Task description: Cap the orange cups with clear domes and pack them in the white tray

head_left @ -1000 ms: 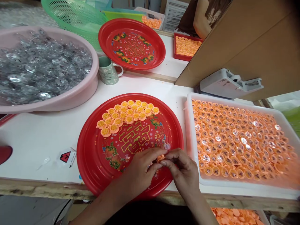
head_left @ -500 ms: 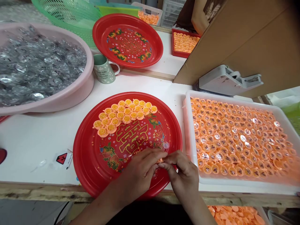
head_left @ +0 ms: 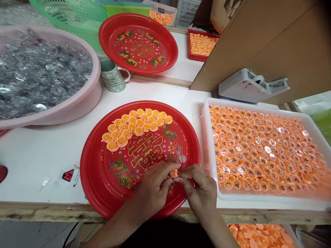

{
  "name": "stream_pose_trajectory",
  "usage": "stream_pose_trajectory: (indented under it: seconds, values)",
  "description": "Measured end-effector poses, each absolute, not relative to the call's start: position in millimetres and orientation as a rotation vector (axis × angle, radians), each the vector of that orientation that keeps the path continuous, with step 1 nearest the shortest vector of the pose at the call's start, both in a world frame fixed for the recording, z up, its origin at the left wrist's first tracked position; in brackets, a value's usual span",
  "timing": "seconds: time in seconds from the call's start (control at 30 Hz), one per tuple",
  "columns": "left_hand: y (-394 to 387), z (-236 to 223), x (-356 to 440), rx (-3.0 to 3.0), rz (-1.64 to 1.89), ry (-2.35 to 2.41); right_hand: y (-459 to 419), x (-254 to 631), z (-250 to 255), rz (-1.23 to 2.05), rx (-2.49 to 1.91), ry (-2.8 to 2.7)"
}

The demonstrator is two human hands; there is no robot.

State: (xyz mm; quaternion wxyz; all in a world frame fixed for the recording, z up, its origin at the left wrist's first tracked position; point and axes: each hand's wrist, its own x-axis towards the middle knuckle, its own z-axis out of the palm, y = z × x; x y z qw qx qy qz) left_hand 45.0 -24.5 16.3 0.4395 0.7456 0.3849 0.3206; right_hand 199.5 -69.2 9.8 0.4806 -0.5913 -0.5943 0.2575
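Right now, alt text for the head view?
A person's left hand and right hand hold a small orange piece over a round red tray bearing orange cup-shaped pieces; a filled white tray stands right, a pink tub left.

Looks like a workshop, judging by rough timber (head_left: 51,210) along the near edge of the desk (head_left: 23,162), a tub (head_left: 77,107) of wrapped pieces (head_left: 46,72) toward the left edge, a tray (head_left: 258,196) of matching orange parts (head_left: 258,155) toward the right, another person's arm (head_left: 219,15) beyond the far edge.

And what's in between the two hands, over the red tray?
In the head view, a small orange piece is between the left hand and the right hand, touched by both.
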Motion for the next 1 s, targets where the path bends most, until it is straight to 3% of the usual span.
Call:
stream_pose_trajectory:
  seconds: [0.17, 0.77, 1.0]
  values:
    - [-26, 14, 45, 1.832, 0.846, 0.922, -74, 197, 6, 0.739, -1.441, -1.368]
    - [-24, 22, 40, 1.764, 0.79, 0.904, -73, 207, 14, 0.593, -1.411, -1.596]
    - [-25, 23, 52, 1.34, 0.728, 1.034, -77, 208, 3, 0.572, -1.444, -1.495]
